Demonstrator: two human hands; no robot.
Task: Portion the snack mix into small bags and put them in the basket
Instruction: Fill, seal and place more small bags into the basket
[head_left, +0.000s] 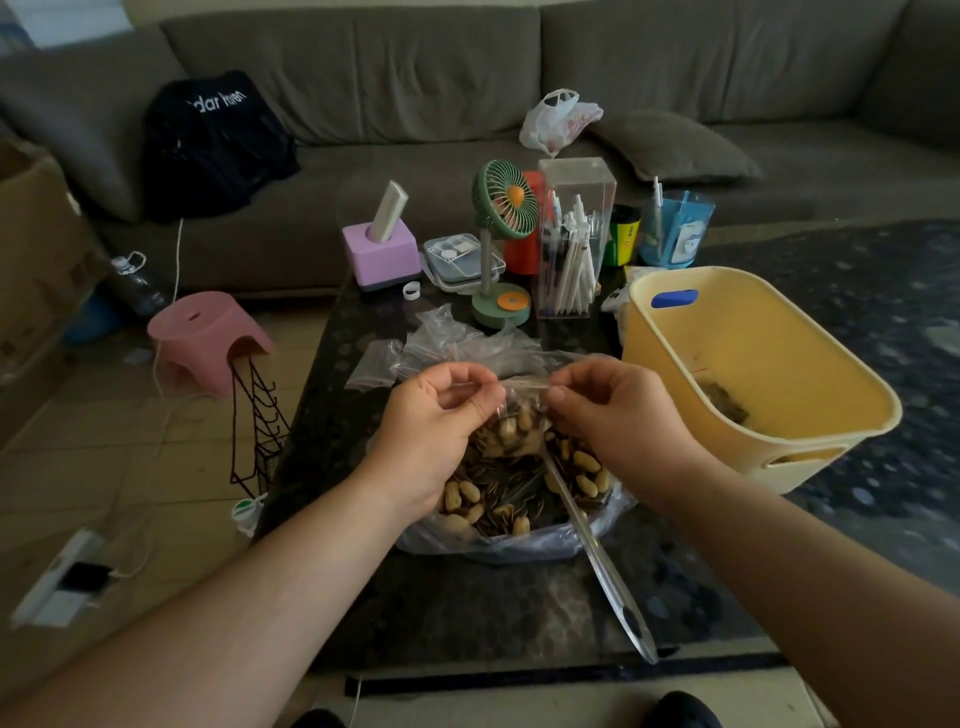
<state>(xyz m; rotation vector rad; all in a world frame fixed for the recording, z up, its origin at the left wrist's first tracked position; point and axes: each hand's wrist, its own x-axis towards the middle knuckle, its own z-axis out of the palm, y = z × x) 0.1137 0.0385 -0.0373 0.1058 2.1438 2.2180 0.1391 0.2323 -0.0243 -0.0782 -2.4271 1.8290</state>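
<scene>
Above the big snack bag (511, 525), the left hand (436, 431) and the right hand (618, 421) pinched the small bag (519, 415) at its top strip; it looked soft, light and slippery.

The long metal spoon's (597, 551) bowl lies buried under the snack mix. In the yellow plastic basket (810, 364), its near wall hides most of a filled bag at four o'clock.

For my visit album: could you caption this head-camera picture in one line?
Both hands, left hand and right hand, pinch a filled small bag shut above the snack mix, beside the yellow basket.

Open basket (810, 332) right; fan (504, 200), pen box (574, 239) behind.
</scene>
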